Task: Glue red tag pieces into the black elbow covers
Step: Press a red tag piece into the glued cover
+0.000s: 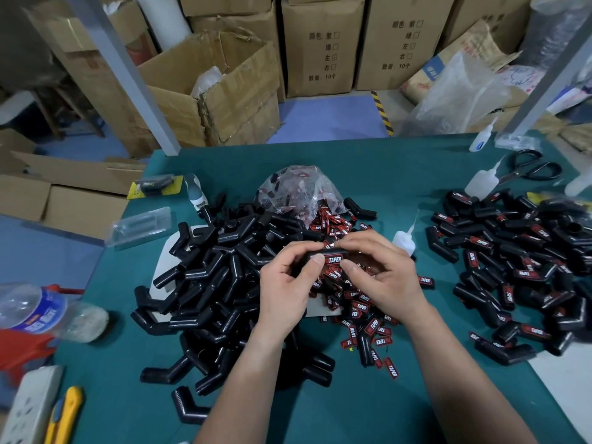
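Holding elbow cover [328, 252] btwn left hand [285, 285] & right hand [382, 272], both gripping, 2 thumbs beside red tag [334, 260]

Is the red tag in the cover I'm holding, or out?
In: the red tag lies flat in the black cover that the left hand and right hand grip.

"TAPER" tags [362, 307], printed cartons [323, 56]
The tag [333, 259] on the held cover [328, 253] reads "TAPER", as do the loose tags; both cartons print 颜色, 黑, 绿, 左, 右, 数量: 10个.
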Available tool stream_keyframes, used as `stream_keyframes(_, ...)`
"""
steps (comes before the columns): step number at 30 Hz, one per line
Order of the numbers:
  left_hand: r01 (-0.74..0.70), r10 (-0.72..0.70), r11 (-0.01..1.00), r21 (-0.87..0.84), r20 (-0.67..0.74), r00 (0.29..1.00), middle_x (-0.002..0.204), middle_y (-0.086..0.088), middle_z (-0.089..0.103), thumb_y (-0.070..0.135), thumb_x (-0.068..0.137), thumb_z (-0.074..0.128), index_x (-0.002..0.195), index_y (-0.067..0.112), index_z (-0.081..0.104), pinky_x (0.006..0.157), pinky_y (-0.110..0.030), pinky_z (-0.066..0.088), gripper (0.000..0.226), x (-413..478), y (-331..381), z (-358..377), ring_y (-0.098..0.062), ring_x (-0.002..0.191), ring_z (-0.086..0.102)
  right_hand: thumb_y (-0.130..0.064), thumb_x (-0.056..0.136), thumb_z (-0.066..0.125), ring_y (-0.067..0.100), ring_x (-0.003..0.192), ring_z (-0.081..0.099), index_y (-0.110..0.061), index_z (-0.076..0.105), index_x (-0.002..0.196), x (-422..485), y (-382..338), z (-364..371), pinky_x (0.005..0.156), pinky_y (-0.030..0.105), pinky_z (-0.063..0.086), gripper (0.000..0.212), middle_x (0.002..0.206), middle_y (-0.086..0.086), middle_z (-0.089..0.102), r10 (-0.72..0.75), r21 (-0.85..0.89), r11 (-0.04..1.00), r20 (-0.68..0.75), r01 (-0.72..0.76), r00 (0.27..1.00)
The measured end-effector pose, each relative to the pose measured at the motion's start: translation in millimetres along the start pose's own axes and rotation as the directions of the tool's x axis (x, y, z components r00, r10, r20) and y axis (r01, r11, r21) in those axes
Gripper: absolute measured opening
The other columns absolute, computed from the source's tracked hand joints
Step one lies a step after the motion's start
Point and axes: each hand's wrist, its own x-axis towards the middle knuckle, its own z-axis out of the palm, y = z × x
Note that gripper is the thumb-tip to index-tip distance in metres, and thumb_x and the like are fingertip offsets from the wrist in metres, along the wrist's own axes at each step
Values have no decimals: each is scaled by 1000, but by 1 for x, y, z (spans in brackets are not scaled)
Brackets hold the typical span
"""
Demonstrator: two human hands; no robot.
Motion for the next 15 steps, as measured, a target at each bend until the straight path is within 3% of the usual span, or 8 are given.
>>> stream_keyframes(5, 11, -11, 1000, 2, 1, 1000, 100, 9, 76, 33, 92, 70, 105, 41, 78, 83, -20, 53, 17, -1, 2, 2, -6, 90, 70, -12, 87, 75, 19, 102, 68, -12, 71, 111, 0, 1, 2, 93, 28, 52, 24, 108, 6, 69, -17, -51, 999, -42, 15, 999)
stream_keyframes(11, -48, 50, 999, -23, 65, 997, 121, 4, 74, 25, 89, 77, 126, 38, 70, 96, -23, 53, 39, -5, 2, 3, -13, 111, 71, -15, 89, 73, 20, 102, 68, -14, 71, 110, 0, 1, -2, 90, 26, 52, 21, 109, 5, 69, 12, 3, 1000, -91, -11, 996)
stream_keyframes(15, -57, 56, 998, 22, 33, 998, 113, 6, 74, 27, 87, 76, 118, 44, 71, 89, -29, 56, 36, -5, 1, 4, -10, 101, 71, -14, 89, 72, 22, 101, 68, -18, 71, 114, 0, 0, -1, 87, 26, 54, 25, 110, 5, 69, 31, 61, 998, -89, -25, 996)
